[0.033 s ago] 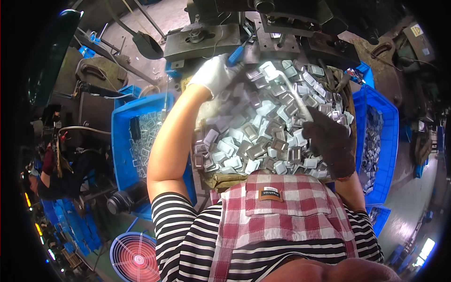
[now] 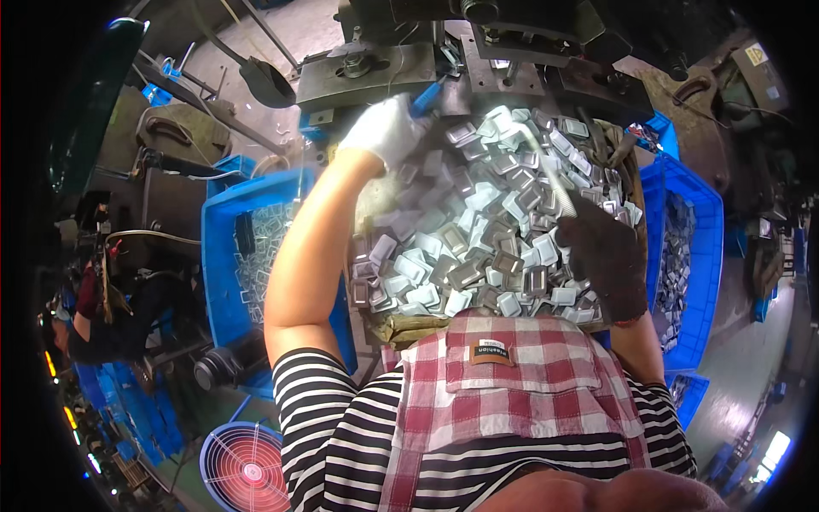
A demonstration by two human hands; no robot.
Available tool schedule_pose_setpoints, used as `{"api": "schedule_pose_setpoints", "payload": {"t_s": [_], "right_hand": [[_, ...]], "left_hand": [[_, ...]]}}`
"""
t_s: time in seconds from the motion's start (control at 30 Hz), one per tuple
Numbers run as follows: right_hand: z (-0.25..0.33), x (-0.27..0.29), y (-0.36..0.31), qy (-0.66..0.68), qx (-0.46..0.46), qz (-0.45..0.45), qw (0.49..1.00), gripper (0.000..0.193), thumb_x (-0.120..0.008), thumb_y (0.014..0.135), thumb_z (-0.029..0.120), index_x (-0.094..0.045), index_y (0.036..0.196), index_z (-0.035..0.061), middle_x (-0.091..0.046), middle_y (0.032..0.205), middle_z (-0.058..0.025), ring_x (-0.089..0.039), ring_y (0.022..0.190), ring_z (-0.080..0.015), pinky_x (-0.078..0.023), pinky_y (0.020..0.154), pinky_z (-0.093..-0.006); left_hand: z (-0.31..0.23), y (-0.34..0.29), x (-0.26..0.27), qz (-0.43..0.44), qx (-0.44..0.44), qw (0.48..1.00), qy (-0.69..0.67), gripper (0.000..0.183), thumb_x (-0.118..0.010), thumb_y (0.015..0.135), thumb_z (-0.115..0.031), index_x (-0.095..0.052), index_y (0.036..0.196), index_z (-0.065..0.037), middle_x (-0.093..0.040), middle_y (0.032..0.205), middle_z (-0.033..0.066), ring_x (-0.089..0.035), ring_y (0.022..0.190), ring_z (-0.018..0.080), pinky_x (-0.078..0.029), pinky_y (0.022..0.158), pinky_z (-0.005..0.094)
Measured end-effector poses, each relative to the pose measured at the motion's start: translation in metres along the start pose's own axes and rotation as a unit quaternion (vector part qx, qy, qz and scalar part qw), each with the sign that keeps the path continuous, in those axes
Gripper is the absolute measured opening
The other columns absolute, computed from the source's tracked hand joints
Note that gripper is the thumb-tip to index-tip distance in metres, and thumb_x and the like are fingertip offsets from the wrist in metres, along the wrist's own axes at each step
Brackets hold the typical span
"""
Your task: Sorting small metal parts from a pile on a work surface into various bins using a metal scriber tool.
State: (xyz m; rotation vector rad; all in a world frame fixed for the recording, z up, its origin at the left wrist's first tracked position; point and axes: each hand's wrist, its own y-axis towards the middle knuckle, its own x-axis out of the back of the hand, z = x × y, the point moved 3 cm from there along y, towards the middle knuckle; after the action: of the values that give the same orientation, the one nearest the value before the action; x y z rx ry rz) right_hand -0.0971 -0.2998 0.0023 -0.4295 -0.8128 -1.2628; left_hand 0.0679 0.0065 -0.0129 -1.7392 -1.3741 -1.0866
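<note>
My left hand (image 2: pixel 382 135), in a white glove, is closed around the blue handle (image 2: pixel 425 99) of a tool whose metal end points at the press. I cannot make out the tool's exact kind. In a dark glove, my right hand (image 2: pixel 601 260) grips a pale rod (image 2: pixel 553 181) with a ridged section near the fingers. The rod's far end reaches the top of a heap of small rectangular metal pieces (image 2: pixel 465 243), next to a light-coloured piece (image 2: pixel 499 125). Whether the rod touches that piece is unclear. The heap lies between my arms, in front of my checked apron.
The dark metal press (image 2: pixel 367 72) stands along the far side of the heap. Blue crates with metal pieces flank it, one on the left (image 2: pixel 213 230) and one on the right (image 2: pixel 712 256). A round fan (image 2: pixel 250 471) is at lower left. Another person's arm (image 2: pixel 83 324) shows far left.
My right hand has shifted slightly, and the rod's far end has swung a little to the right. My left hand has drawn slightly left with the blue-handled tool.
</note>
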Motion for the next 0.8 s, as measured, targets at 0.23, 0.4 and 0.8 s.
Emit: {"api": "schedule_pose_setpoints", "payload": {"t_s": [0.23, 0.4, 0.8], "right_hand": [[0.040, 0.009, 0.047, 0.163, -0.210, -0.149, 0.952, 0.033, -0.062, 0.093, 0.013, -0.065, 0.126, 0.0056, -0.063, 0.076, -0.0008, -0.049, 0.047, -0.0039, -0.038, 0.042, -0.0229], [0.037, 0.003, 0.067, 0.202, -0.236, -0.155, 0.938, 0.024, -0.062, 0.092, 0.013, -0.066, 0.115, 0.0052, -0.064, 0.077, -0.0018, -0.053, 0.053, -0.0051, -0.041, 0.046, -0.0250], [0.027, -0.003, 0.075, 0.143, -0.202, -0.145, 0.958, 0.029, -0.066, 0.092, 0.018, -0.066, 0.119, 0.0073, -0.066, 0.076, -0.0030, -0.054, 0.050, -0.0072, -0.041, 0.045, -0.0251]], "left_hand": [[-0.053, 0.051, 0.033, 0.171, 0.008, 0.976, 0.135, 0.033, -0.061, 0.094, -0.030, -0.066, 0.106, 0.000, -0.069, 0.104, 0.0242, -0.066, 0.102, 0.0382, -0.051, 0.089, 0.0456], [-0.045, 0.054, 0.036, 0.077, 0.075, 0.992, 0.074, 0.035, -0.062, 0.093, -0.031, -0.067, 0.106, 0.001, -0.068, 0.107, 0.0253, -0.066, 0.105, 0.0382, -0.051, 0.091, 0.0451], [-0.055, 0.042, 0.040, 0.079, 0.043, 0.994, 0.065, 0.030, -0.056, 0.092, -0.020, -0.069, 0.107, 0.002, -0.070, 0.103, 0.0256, -0.069, 0.097, 0.0392, -0.055, 0.083, 0.0472]]}}
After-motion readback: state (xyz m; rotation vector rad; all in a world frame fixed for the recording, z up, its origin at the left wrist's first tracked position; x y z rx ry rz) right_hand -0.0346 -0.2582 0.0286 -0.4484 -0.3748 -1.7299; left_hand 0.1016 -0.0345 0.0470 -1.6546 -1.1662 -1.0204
